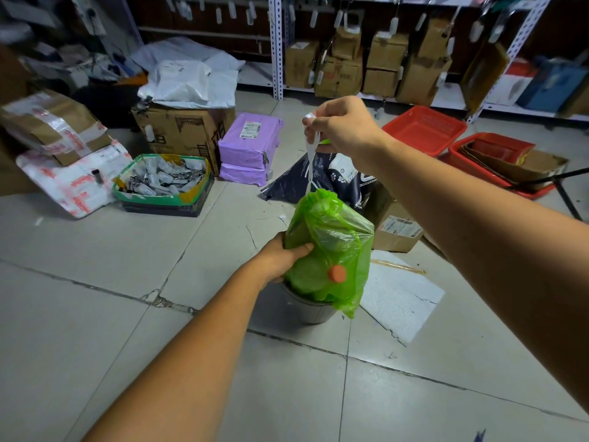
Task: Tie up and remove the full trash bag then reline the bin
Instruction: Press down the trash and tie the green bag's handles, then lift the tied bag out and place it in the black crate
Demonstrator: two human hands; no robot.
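Note:
A full green trash bag (331, 247) sits in a small grey bin (310, 309) on the tiled floor, its mouth gathered tight at the top. A white drawstring (309, 161) runs taut from the gathered mouth up to my right hand (342, 126), which pinches it above the bag. My left hand (283, 256) grips the bag's left side just above the bin's rim. An orange cap shows through the plastic low on the bag. Most of the bin is hidden by the bag.
A white foam sheet (400, 298) lies right of the bin. Behind it are a cardboard box (398, 232) and a dark mailer (322, 177). Purple parcels (248, 148), a green-rimmed basket (162, 183), red baskets (425, 129) and shelving with boxes (347, 65) lie farther back.

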